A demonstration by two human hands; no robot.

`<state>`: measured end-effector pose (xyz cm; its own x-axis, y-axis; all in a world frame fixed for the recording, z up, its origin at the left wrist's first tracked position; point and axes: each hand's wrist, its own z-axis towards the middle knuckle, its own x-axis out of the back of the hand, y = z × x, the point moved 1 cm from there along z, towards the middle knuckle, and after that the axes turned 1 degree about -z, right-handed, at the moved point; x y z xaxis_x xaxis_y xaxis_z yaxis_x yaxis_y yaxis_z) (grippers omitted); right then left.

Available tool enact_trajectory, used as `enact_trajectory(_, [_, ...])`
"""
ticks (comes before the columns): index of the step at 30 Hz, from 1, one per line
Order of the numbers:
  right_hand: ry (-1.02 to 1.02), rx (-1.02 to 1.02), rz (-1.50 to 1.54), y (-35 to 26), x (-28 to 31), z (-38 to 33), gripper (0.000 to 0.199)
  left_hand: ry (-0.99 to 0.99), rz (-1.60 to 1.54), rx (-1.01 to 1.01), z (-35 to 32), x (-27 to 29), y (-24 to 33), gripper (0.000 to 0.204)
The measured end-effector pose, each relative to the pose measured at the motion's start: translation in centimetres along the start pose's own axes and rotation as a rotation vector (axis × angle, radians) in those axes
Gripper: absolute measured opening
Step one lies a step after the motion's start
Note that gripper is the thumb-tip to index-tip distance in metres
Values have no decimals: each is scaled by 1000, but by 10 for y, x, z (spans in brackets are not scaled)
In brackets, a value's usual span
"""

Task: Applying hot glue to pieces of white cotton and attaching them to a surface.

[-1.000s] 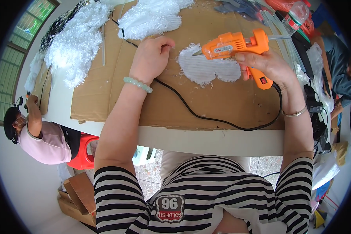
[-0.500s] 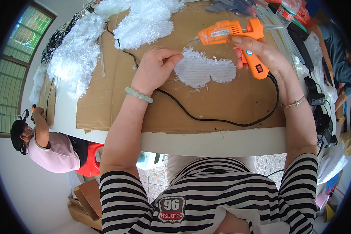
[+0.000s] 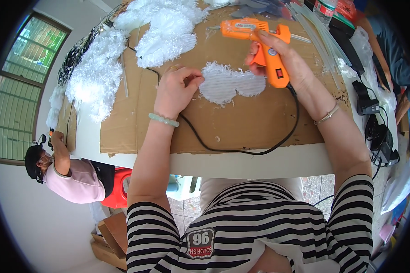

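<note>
- Glue gun (image 3: pixel 274 58), a bright orange one, is up over the cardboard (image 3: pixel 250 123), with its thin tip pointing left and touching nothing that I can see.
- The right hand (image 3: pixel 297 63) has it. The fingers are curled round the handle by the trigger, and the thumb lies along the top.
- The left hand (image 3: pixel 174 88) is at the left edge of a white cloth piece (image 3: pixel 232 84). Its thumb and pointing finger are close together (I can't tell from here if they pinch the cloth).
- That cloth piece lies flat on the cardboard, with stripes on it and fuzzy edges.
- A black cord (image 3: pixel 253 153) hangs from the handle, bends across the cardboard and goes behind the left wrist.
- A pale green bead bracelet (image 3: pixel 164 120) is on the left wrist, and a thin bangle (image 3: pixel 327 113) is on the right.
- Big fluffy white bits (image 3: pixel 93 86) sit on the far left side.
- Clear sticks (image 3: pixel 316 43) lie at the far right.
</note>
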<state>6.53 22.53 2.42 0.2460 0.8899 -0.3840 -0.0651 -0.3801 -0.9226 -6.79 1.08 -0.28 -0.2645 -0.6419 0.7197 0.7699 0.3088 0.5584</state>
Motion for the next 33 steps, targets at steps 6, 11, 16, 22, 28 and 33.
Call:
enact_trajectory(6, [-13,25,117,11,-8,-3,35,-11,203,-230,3,-5,24,6])
enact_trajectory(11, [-16,-19,91,8,-5,-6,36,-76,211,-302,6,9,29,7])
enact_trajectory(16, [-40,6,68,10,-6,-6,36,-18,223,-64,6,12,18,18])
enact_trajectory(22, [-38,-19,54,13,-4,-6,35,-52,438,-373,7,-5,29,16])
enact_trajectory(28, [-26,6,93,14,-6,-5,34,87,279,-171,11,3,24,10])
enact_trajectory(33, [-21,-4,81,15,-6,-5,33,-37,273,-282,7,-4,30,10])
